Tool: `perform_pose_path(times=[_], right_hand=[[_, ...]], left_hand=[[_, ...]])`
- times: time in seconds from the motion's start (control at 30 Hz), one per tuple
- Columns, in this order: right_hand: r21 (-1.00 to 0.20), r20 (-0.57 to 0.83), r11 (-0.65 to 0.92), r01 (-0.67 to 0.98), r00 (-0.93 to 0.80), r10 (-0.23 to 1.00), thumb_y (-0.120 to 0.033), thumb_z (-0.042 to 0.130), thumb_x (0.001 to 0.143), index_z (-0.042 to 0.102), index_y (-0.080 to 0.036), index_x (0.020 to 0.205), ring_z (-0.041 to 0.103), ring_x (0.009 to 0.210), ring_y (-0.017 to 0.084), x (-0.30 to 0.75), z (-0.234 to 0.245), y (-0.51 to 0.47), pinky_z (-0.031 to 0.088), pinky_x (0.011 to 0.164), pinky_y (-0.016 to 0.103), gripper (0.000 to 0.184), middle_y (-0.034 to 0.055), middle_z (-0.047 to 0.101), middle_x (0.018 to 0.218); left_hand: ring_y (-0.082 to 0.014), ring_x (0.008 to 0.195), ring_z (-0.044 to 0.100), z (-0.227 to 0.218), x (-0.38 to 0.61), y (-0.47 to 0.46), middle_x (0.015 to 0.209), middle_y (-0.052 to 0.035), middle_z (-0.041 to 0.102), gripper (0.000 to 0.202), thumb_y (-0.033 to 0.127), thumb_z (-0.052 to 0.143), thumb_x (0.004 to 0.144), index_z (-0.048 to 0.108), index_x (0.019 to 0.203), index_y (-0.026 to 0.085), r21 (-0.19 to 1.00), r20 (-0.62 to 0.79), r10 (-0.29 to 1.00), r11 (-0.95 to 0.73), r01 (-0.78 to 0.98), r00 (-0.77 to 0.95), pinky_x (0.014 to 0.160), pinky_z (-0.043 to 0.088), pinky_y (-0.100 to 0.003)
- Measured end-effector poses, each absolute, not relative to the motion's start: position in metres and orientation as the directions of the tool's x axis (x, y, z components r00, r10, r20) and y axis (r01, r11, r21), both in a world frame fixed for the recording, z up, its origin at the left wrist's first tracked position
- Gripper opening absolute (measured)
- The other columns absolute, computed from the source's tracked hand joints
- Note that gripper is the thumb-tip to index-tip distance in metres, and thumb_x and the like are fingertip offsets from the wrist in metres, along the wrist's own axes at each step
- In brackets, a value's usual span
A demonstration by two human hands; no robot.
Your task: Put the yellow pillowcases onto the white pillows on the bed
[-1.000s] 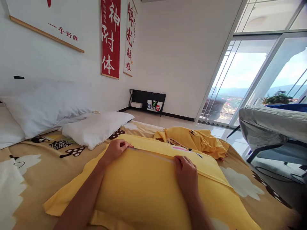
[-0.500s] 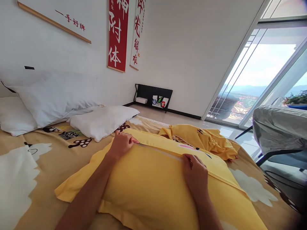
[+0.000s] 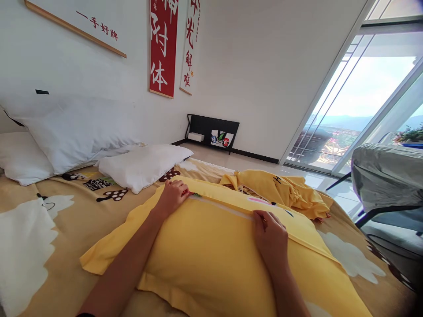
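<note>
A plump yellow pillowcase with a pillow inside lies on the bed in front of me, its long opening edge running across the top. At the far left end of that edge my left hand is closed, fingers pinching the fabric near a red and green printed patch. Further right, my right hand grips the same edge between thumb and fingers. Between the two hands a pale strip shows along the opening. Part of a pink and black print appears beyond the right hand.
A crumpled yellow cloth lies just beyond the pillowcase. White pillows rest at the left on the patterned bedsheet. A low black shelf stands by the wall. At the right is a covered chair near the glass door.
My left hand has shifted slightly right along the edge, and its fingers have curled in more. The right hand keeps its grip almost in place. The view has tilted a little.
</note>
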State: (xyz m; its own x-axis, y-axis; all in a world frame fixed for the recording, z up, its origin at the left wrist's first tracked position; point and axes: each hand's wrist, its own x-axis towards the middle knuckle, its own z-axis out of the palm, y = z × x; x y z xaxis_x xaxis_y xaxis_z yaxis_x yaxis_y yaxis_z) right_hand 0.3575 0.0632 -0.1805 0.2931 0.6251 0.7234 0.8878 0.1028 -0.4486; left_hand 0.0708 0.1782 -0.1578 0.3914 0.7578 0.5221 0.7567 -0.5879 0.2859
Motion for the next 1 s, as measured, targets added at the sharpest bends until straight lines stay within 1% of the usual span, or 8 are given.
perform_pose_path(times=[0.1,0.17,0.3,0.5,0.63,0.73,0.87,1.0], right_hand=[[-0.433,0.725,0.108,0.895,0.274,0.632,-0.045,0.037,0.089,0.063,-0.02,0.08,0.06,0.083,0.022,0.358,-0.18,0.063,0.038,0.076,0.034,0.038,0.0079,0.068,0.087],[-0.423,0.718,0.102,0.9,0.264,0.644,-0.044,0.037,0.089,0.063,-0.02,0.081,0.059,0.082,0.022,0.357,-0.18,0.063,0.038,0.076,0.034,0.037,0.0077,0.068,0.087],[-0.381,0.708,0.121,0.917,0.206,0.675,-0.045,0.042,0.087,0.064,-0.021,0.081,0.059,0.085,0.023,0.354,-0.177,0.062,0.036,0.08,0.036,0.034,0.0067,0.068,0.087],[-0.273,0.659,0.207,0.939,0.026,0.752,-0.036,0.043,0.088,0.065,-0.022,0.096,0.057,0.097,0.023,0.347,-0.175,0.06,0.036,0.086,0.037,0.028,0.0063,0.068,0.1],[-0.269,0.682,0.095,0.958,0.12,0.721,-0.026,0.042,0.084,0.065,-0.02,0.097,0.056,0.096,0.023,0.348,-0.176,0.06,0.037,0.086,0.038,0.027,0.0074,0.067,0.099],[-0.296,0.683,0.05,0.954,0.175,0.709,-0.02,0.042,0.08,0.066,-0.02,0.093,0.056,0.095,0.022,0.35,-0.177,0.058,0.037,0.086,0.037,0.027,0.0061,0.067,0.097],[-0.35,0.687,0.022,0.936,0.24,0.685,-0.022,0.043,0.08,0.066,-0.019,0.089,0.057,0.094,0.021,0.355,-0.179,0.055,0.04,0.087,0.037,0.025,0.0064,0.067,0.096],[-0.342,0.697,-0.052,0.938,0.29,0.656,-0.027,0.042,0.084,0.067,-0.018,0.094,0.059,0.098,0.023,0.363,-0.183,0.043,0.042,0.09,0.04,0.028,0.0082,0.068,0.102]], left_hand=[[-0.0197,0.091,0.055,-0.159,0.072,0.179,0.089,-0.0025,0.064,0.018,0.022,0.044,0.089,0.06,0.08,0.02,0.269,0.517,0.763,-0.576,0.772,0.388,0.084,0.025,-0.036],[-0.02,0.091,0.055,-0.161,0.071,0.18,0.088,-0.0025,0.062,0.01,0.019,0.046,0.083,0.056,0.08,0.019,0.32,0.459,0.806,-0.542,0.777,0.374,0.081,0.027,-0.036],[-0.0207,0.089,0.054,-0.165,0.069,0.184,0.087,-0.0026,0.06,0.004,0.022,0.05,0.075,0.048,0.077,0.019,0.432,0.361,0.88,-0.451,0.781,0.309,0.078,0.029,-0.034],[-0.0209,0.087,0.055,-0.168,0.067,0.188,0.084,-0.0027,0.061,0.007,0.024,0.046,0.078,0.049,0.073,0.019,0.46,0.357,0.888,-0.438,0.773,0.29,0.078,0.03,-0.035],[-0.0214,0.086,0.056,-0.168,0.066,0.19,0.083,-0.0034,0.063,0.007,0.024,0.046,0.078,0.05,0.074,0.02,0.46,0.308,0.891,-0.447,0.767,0.334,0.075,0.031,-0.035],[-0.0222,0.09,0.057,-0.162,0.07,0.185,0.086,-0.0039,0.065,0.01,0.017,0.043,0.079,0.052,0.074,0.019,0.4,0.318,0.877,-0.469,0.787,0.361,0.078,0.029,-0.036],[-0.0234,0.091,0.059,-0.152,0.075,0.174,0.088,-0.0058,0.066,0.015,0.01,0.041,0.078,0.053,0.073,0.018,0.321,0.347,0.864,-0.475,0.819,0.365,0.081,0.028,-0.038],[-0.0222,0.087,0.059,-0.153,0.074,0.173,0.084,-0.0043,0.066,0.014,0.009,0.042,0.075,0.053,0.072,0.018,0.355,0.381,0.859,-0.477,0.804,0.341,0.082,0.027,-0.04]])
